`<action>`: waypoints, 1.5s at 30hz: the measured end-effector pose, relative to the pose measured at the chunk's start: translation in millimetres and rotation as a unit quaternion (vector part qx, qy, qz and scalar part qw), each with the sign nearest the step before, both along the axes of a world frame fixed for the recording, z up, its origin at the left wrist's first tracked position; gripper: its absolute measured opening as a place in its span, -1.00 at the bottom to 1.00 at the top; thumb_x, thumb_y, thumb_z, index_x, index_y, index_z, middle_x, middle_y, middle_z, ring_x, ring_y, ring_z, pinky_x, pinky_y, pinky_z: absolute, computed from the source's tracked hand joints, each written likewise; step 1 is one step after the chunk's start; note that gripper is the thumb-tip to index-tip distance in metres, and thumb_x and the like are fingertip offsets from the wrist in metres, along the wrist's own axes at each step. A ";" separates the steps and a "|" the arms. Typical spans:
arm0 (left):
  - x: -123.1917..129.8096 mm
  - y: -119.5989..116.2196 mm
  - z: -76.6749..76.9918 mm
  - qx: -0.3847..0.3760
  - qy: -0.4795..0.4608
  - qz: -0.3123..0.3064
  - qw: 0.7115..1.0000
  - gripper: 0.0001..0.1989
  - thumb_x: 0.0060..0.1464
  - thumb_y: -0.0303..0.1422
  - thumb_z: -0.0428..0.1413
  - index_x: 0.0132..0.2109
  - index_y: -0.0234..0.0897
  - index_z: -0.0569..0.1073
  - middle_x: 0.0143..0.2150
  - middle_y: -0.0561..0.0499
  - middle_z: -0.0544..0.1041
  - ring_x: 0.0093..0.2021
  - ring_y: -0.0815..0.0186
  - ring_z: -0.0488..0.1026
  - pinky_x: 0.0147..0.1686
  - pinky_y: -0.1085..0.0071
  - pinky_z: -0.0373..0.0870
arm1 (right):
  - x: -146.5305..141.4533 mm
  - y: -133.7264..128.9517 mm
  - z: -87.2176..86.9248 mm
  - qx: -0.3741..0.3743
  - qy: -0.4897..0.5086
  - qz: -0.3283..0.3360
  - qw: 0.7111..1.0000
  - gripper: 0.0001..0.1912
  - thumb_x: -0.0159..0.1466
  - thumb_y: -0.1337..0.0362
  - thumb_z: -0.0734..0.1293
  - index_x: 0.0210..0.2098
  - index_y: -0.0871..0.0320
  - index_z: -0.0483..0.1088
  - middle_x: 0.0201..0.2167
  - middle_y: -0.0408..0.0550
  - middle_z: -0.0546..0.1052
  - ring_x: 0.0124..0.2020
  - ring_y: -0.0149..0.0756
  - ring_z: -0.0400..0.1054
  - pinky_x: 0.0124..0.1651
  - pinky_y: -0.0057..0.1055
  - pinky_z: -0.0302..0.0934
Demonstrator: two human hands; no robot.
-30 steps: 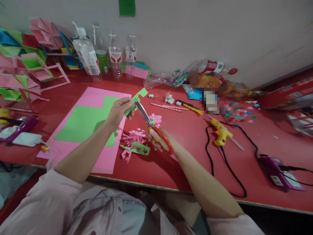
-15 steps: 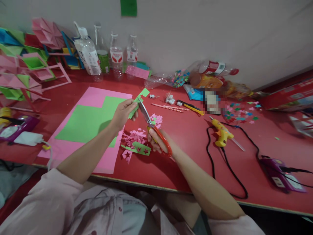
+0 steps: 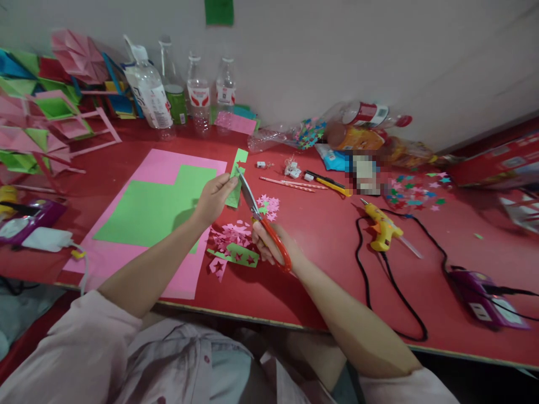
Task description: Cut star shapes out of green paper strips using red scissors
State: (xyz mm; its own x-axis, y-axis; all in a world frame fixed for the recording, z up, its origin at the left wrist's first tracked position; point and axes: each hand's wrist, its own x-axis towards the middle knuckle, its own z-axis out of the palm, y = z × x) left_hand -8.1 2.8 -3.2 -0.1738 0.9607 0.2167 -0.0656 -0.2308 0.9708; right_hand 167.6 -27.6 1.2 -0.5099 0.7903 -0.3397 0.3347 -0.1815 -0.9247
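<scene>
My left hand (image 3: 215, 197) pinches a narrow green paper strip (image 3: 241, 157) that has a star-shaped hole near its upper end. My right hand (image 3: 267, 242) is closed around the orange handles of a pair of scissors (image 3: 275, 238). The scissor blades point up and left, their tips at the strip by the hole; whether they bite into the paper I cannot tell. Below the blades lie small pink paper stars (image 3: 269, 205), a heap of pink scraps (image 3: 231, 235) and a green scrap with star holes (image 3: 248, 257).
Green (image 3: 143, 213) and pink sheets (image 3: 181, 280) lie at left. Several plastic bottles (image 3: 199, 104) stand along the wall. A yellow glue gun (image 3: 382, 227) with its black cord lies at right, near a purple power strip (image 3: 484, 300). Folded paper models (image 3: 54, 118) fill the far left.
My left hand has turned the green strip more upright, and its top end has swung left. My right hand and the scissors have shifted slightly left.
</scene>
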 end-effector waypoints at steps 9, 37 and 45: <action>0.9 -0.7 1.7 -0.008 -0.010 -0.023 1.000 -0.66 0.09 -0.14 0.08 -0.52 -0.27 0.33 -0.71 0.13 0.30 -0.71 0.47 0.26 -0.67 0.51 0.27 | -0.9 0.5 0.0 0.004 -0.017 -0.001 1.000 -0.49 0.18 -0.22 0.18 -0.55 0.07 0.03 -0.87 -0.39 0.06 -0.88 -0.54 -0.04 -0.78 -0.54 0.01; -7.8 -0.3 5.9 -0.062 -0.050 -0.045 0.996 -0.70 0.04 -0.19 0.12 -0.53 -0.27 0.34 -0.71 0.11 0.39 -0.75 0.49 0.27 -0.73 0.54 0.20 | 5.0 5.5 8.0 0.018 -0.045 -0.027 0.998 -0.51 0.14 -0.18 0.25 -0.56 0.11 0.14 -0.86 -0.36 0.10 -0.87 -0.54 0.00 -0.76 -0.54 0.02; -14.3 1.0 11.6 -0.116 -0.154 -0.133 0.972 -0.85 -0.15 -0.42 0.17 -0.40 -0.29 0.33 -0.59 0.15 0.44 -0.67 0.52 0.35 -0.63 0.58 0.25 | 7.0 9.9 0.9 0.042 0.012 -0.048 0.998 -0.49 0.17 -0.21 0.19 -0.56 0.09 0.09 -0.87 -0.38 0.07 -0.88 -0.54 -0.03 -0.73 -0.51 0.06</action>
